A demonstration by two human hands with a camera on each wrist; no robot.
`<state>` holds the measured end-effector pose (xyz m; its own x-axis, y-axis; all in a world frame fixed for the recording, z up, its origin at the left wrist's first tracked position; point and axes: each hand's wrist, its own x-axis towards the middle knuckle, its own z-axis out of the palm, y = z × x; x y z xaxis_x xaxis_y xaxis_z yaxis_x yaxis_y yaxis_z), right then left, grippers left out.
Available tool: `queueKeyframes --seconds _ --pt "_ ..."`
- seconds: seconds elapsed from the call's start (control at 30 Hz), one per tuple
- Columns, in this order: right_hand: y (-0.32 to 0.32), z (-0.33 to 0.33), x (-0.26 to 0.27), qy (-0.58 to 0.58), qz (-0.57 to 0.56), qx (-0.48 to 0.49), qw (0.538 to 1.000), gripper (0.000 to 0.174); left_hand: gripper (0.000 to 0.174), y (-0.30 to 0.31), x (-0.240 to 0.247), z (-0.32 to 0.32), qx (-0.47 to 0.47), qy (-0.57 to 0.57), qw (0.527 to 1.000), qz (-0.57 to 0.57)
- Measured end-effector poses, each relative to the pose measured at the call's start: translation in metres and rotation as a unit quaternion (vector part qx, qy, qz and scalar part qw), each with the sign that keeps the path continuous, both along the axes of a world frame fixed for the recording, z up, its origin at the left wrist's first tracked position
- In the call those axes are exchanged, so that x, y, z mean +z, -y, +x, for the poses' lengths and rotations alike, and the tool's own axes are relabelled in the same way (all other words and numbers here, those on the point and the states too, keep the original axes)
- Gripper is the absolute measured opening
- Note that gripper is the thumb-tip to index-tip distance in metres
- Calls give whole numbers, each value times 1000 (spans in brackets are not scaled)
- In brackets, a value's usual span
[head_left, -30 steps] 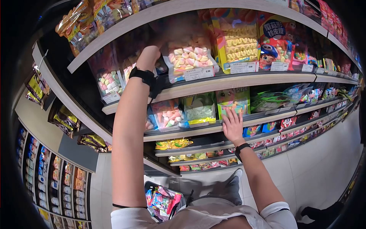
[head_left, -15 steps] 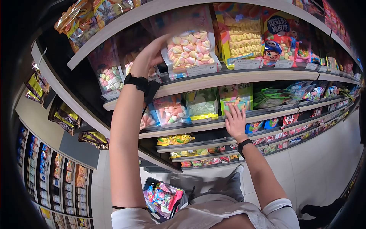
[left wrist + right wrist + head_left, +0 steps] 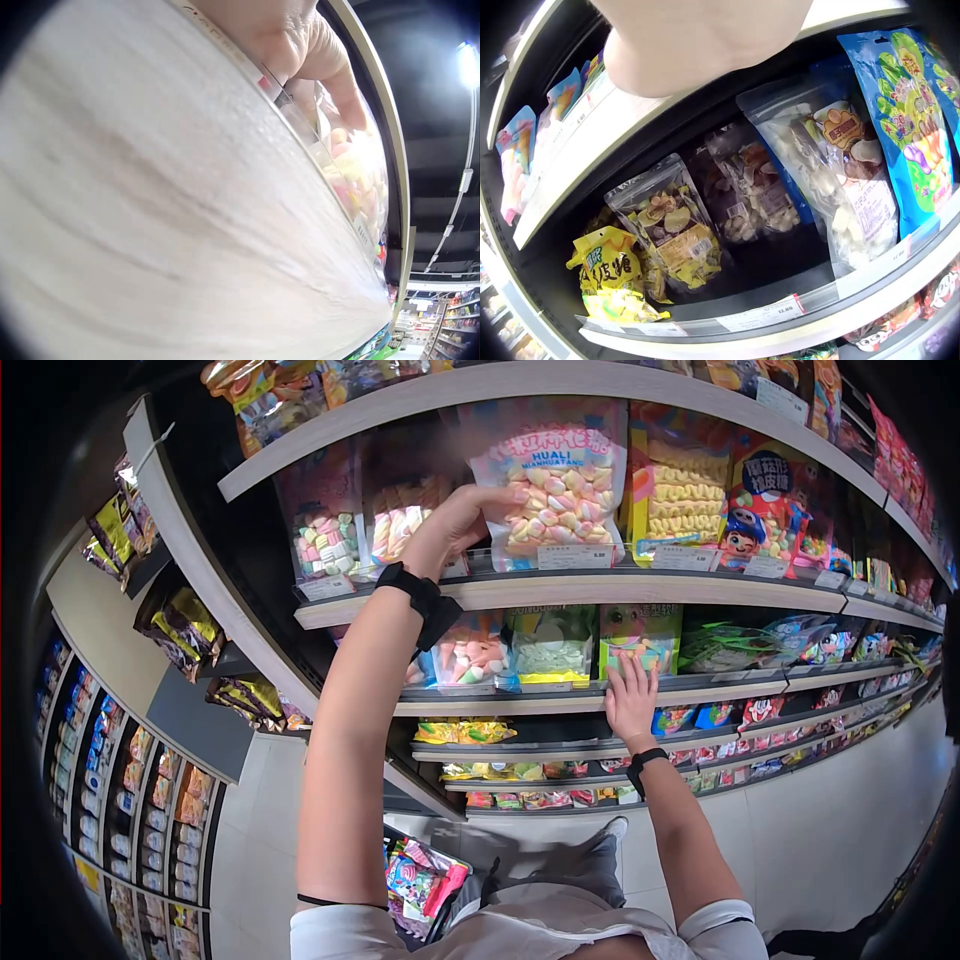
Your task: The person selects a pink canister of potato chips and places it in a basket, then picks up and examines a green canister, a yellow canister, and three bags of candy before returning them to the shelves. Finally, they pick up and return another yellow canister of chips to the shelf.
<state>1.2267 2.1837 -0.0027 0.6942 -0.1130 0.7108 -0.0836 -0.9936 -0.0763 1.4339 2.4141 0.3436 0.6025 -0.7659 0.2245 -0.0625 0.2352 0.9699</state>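
Note:
My left hand [image 3: 448, 528] is at the left edge of a clear bag of pastel twisted marshmallows [image 3: 565, 500], labelled HUALI, on the upper shelf. One digit lies across the bag's front, and the other fingers are mostly hidden at its side. The left wrist view shows this hand [image 3: 289, 41] from below, a fingertip against the marshmallow bag [image 3: 356, 176]. My right hand [image 3: 630, 700] rests with spread fingers at a green candy bag [image 3: 652, 653] on the shelf below. In the right wrist view only part of the right hand [image 3: 697, 45] shows.
A yellow bag [image 3: 688, 485] and a red mushroom-gummy bag [image 3: 765, 510] stand to the right. More marshmallows [image 3: 330, 540] are at left. A wooden shelf edge [image 3: 560, 592] runs below. A basket of candy packets [image 3: 425, 880] is on the floor near my legs.
My left hand has come out from deep in the shelf to the marshmallow bag's left edge. The bag's printed top now shows. My right hand stays at the green bag; the view has shifted.

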Motion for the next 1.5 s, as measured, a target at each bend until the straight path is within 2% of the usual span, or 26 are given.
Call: queueKeyframes --seconds 0.07,0.13,0.2,0.23,0.27,0.3,0.37,0.4,0.43,0.47,0.5,0.63,0.73,0.93,1.0,1.13,1.17,1.2,1.27,1.3,1.33,1.4,1.5 --pt "0 0 -1 -6 -1 -9 1000 45 49 -1 -1 2 -40 -47 998 -32" --pt "0 0 -2 3 -5 -4 1000 45 51 5 -2 1 -32 -24 999 -7" --pt "-1 0 -2 2 -9 -10 1000 46 54 11 -3 1 49 -3 998 44" --pt "-2 0 -2 -1 -8 -10 1000 46 60 8 -3 -5 32 45 997 47" --pt "-2 0 -1 -2 -10 -10 1000 46 60 8 -3 -8 33 44 998 45" --pt "-2 0 -1 1 -9 -9 1000 46 61 8 -3 -8 77 138 985 67" --pt "-2 -1 -2 3 -10 -8 1000 46 69 6 -3 -8 152 281 944 81" --pt "-3 -2 -1 6 -10 -9 1000 46 69 5 -5 -14 151 281 945 80" --pt "-3 -1 1 11 -10 -10 1000 45 72 6 -9 -21 275 352 894 46" --pt "-3 0 1 11 -12 -10 1000 45 76 7 -10 -27 392 414 821 10" --pt "-3 0 1 9 -13 -11 1000 45 80 8 -9 -28 401 432 808 -22" --pt "-5 -1 2 -1 -12 -14 1000 44 80 9 -6 -32 383 387 838 29" --pt "-6 -2 5 -1 -9 -9 1000 43 78 13 -12 -25 405 421 811 35" --pt "-6 -3 5 -2 -15 -3 1000 45 76 13 -14 -31 398 411 818 53" --pt "-7 -3 5 -8 -18 -3 1000 47 77 15 -16 -30 440 431 787 33" --pt "-8 -3 4 -7 -21 -8 1000 48 81 10 -17 -43 445 414 794 9" --pt "-8 -3 4 -8 -18 -8 1000 48 82 11 -21 -44 462 455 761 -27" --pt "-9 -4 4 -9 -15 -10 1000 48 82 10 -25 -42 463 460 757 -30" --pt "-9 -4 4 -6 -12 -11 1000 48 84 6 -29 -39 443 555 704 3" --pt "-8 -4 4 -5 -13 -8 1000 48 81 4 -27 -37 408 545 731 49" --pt "-7 -3 3 -3 -15 -5 1000 48 81 4 -24 -35 406 549 729 46" --pt "-7 -4 3 5 -15 -7 1000 47 78 2 -18 -37 303 459 824 133" --pt "-7 -3 3 13 -21 -4 1000 46 75 3 -17 -33 292 481 816 135"
